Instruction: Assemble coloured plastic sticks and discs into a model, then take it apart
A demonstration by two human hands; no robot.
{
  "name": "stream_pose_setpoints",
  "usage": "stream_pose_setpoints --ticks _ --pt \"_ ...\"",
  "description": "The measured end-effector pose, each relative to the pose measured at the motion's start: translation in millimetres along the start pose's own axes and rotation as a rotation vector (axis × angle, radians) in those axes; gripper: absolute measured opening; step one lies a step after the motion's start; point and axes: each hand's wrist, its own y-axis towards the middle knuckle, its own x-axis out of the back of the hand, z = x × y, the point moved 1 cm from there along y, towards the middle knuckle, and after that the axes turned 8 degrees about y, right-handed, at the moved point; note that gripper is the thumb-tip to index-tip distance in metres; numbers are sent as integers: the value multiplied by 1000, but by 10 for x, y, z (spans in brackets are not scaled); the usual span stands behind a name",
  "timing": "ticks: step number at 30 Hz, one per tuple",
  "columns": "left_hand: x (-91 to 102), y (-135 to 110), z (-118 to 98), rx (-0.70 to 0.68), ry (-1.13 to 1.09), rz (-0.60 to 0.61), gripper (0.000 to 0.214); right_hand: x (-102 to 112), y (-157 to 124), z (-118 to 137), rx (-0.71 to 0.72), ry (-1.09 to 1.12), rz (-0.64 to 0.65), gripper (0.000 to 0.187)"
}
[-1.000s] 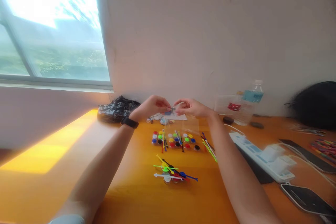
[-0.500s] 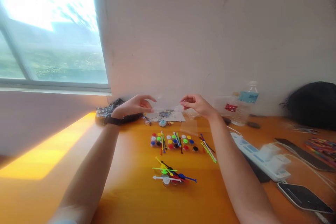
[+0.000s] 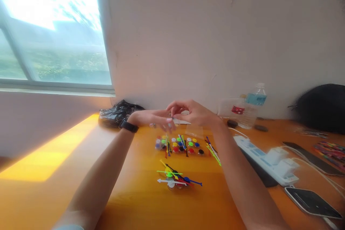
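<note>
Above the far part of the table, my left hand [image 3: 152,118] and my right hand [image 3: 192,112] meet at the fingertips. My left hand has its fingers stretched out to the right, somewhat blurred. Thumb and index finger of my right hand are pinched together; whatever they hold is too small to make out. Below the hands lie rows of round coloured discs [image 3: 175,144] with plastic arrows [image 3: 183,143] across them. More arrows [image 3: 212,151] lie by my right forearm. Nearer, arrows fitted on discs form a cluster of spinners [image 3: 175,179]. My hands partly hide a white sheet [image 3: 185,122].
A black plastic bag [image 3: 115,114] sits by the wall at left. On the right are bottles [image 3: 249,111], a power strip [image 3: 258,154] with chargers, a phone [image 3: 312,201] and a black bag [image 3: 320,107]. A cord [image 3: 318,172] trails over the table.
My hands were apart over the sheet and have come together. The left moved right and the right moved left. Discs, arrows and spinners stay where they were.
</note>
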Motion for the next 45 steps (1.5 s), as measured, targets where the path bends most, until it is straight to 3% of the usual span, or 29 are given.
stream_pose_setpoints --ticks 2,4,12,21,24,27,33,39,45 --pt "-11 12 7 5 -150 223 41 -15 10 15 45 -7 -48 26" --pt "-10 16 24 -9 -262 294 46 -15 21 11 92 7 -101 27" --pt "-86 72 194 -148 -527 285 84 -40 16 115 166 -8 -207 9" --pt "-37 53 249 -76 -576 205 66 -53 -16 146 108 -16 -157 13" --pt "-63 63 203 -72 -611 187 65 -63 -25 156 68 -18 -78 11" --pt "-70 68 197 -106 -565 199 67 -77 -25 155 52 -23 -45 9" --pt "-48 82 210 -87 -340 335 67 -52 -6 51 40 -97 -128 8" --pt "-40 80 89 -133 -246 280 66 -26 -2 -8 30 -176 -171 9" --pt "-77 104 58 -70 -135 301 47 -4 1 -18 24 -166 -171 11"
